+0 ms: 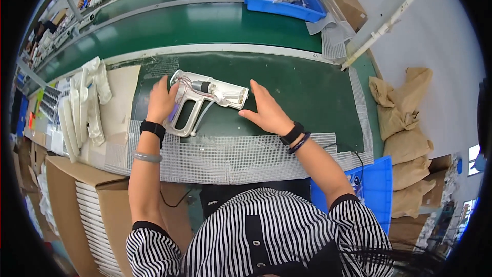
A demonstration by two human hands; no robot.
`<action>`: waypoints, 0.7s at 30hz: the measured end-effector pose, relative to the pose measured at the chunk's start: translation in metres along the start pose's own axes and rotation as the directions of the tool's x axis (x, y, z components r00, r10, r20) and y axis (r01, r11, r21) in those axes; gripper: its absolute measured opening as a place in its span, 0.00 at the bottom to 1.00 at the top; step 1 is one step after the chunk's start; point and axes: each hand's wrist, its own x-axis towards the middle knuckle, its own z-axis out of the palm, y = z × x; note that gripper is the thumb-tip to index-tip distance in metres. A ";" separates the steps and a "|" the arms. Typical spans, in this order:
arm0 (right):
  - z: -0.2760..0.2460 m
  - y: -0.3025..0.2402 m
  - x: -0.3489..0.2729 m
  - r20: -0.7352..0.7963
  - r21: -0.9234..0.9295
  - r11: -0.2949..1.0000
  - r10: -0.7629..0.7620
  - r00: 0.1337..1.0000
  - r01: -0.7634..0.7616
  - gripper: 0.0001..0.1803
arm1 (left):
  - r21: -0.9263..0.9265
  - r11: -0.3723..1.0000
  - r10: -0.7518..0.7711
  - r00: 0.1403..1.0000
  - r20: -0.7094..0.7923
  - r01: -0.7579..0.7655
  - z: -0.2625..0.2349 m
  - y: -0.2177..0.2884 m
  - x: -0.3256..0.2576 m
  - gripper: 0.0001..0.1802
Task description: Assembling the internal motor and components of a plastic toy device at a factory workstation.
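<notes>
A white pistol-shaped plastic housing (234, 94) lies open side up on the green mat. Inside it sit a grey and black motor (201, 86), thin reddish wires and a purple part in the handle. Beside its left end is my left hand (163, 100), thumb and fingertips apart at the rim; whether they touch it is hard to make out. My right hand (269, 110) is open by the housing's right end, thumb and fingers spread, holding nothing.
Several white shell pieces (84, 105) lie on cardboard at the left. An open carton (97, 184) of stacked white parts stands below them. Beyond the bench, a blue tray (282, 7) holds many small assemblies. Brown sacks (407, 143) and another blue bin (376, 184) are at the right.
</notes>
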 end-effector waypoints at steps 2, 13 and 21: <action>0.003 -0.001 0.007 0.042 0.025 0.998 0.050 0.998 -0.051 0.49 | -0.485 0.824 -0.074 0.904 0.420 0.292 0.007 -0.010 -0.001 0.26; -0.052 0.036 -0.008 0.293 0.137 0.988 0.031 0.955 -0.074 0.41 | -0.647 0.608 0.034 0.799 0.601 0.460 -0.079 0.072 -0.131 0.48; -0.060 0.028 -0.010 0.406 -0.020 0.999 -0.032 0.914 0.043 0.42 | -0.412 0.909 0.087 0.941 0.326 0.058 -0.055 0.066 -0.145 0.50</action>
